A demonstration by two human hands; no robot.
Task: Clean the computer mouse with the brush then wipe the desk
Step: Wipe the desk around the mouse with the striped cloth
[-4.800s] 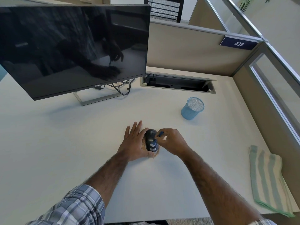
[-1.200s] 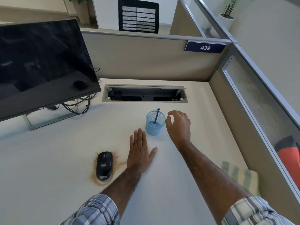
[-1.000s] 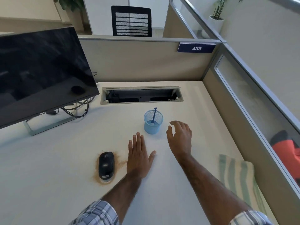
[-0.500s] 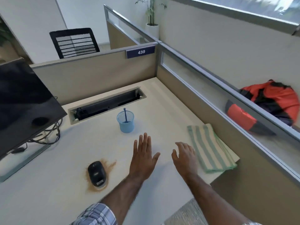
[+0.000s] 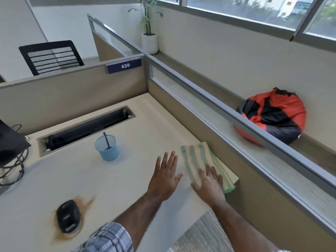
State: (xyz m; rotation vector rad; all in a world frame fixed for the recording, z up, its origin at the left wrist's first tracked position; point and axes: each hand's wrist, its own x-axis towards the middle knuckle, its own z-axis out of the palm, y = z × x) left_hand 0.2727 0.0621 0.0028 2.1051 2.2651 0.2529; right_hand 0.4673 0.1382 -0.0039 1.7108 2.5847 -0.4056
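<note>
The black computer mouse (image 5: 68, 216) lies at the lower left of the white desk (image 5: 109, 180), ringed by brown dust (image 5: 84, 201). The blue brush (image 5: 107, 140) stands in a blue mesh cup (image 5: 107, 150) further back. A folded green-striped cloth (image 5: 201, 161) lies at the desk's right edge. My right hand (image 5: 209, 183) rests flat on the near end of the cloth with its fingers spread. To its left, my left hand (image 5: 164, 176) lies flat on the bare desk, fingers apart, holding nothing.
A black monitor (image 5: 9, 142) with cables stands at the far left. An open cable tray (image 5: 85, 129) is set into the desk behind the cup. Beige partitions (image 5: 200, 130) wall the back and right. An orange and black bag (image 5: 271, 115) lies beyond the right partition.
The brush went from my right hand into the cup and the mouse was set down on the dust. My right hand then moved right and landed on the cloth. The view swung right.
</note>
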